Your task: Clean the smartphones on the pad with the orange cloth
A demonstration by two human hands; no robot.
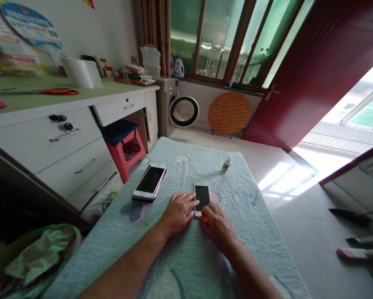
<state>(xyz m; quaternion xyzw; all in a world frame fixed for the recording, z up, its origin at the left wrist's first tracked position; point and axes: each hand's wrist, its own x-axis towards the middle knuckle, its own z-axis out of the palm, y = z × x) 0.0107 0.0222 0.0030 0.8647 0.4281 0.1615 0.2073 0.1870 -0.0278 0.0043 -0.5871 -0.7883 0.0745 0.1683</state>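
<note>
A small white phone [202,195] with a dark screen lies face up on the cloth-covered table [248,249]. My left hand [179,211] lies fairly flat at the phone's left side, fingers stretched out, with fingertips touching its edge. At the phone's lower right, the fingers of my right hand [218,222] are curled and pinched together. A bit of a small orange thing [202,217] shows between them at the phone's bottom edge; most of it is hidden, so its kind is unclear. Left of my hands, a larger white phone [149,181] rests on another dark, flat item.
Near the table's far right corner stands a small spray bottle [226,164]. A red stool [127,149] and a white desk [74,155] with drawers are to the left. A lined bin [76,236] sits at lower left. The washing machine's round door [184,111] hangs ajar beyond.
</note>
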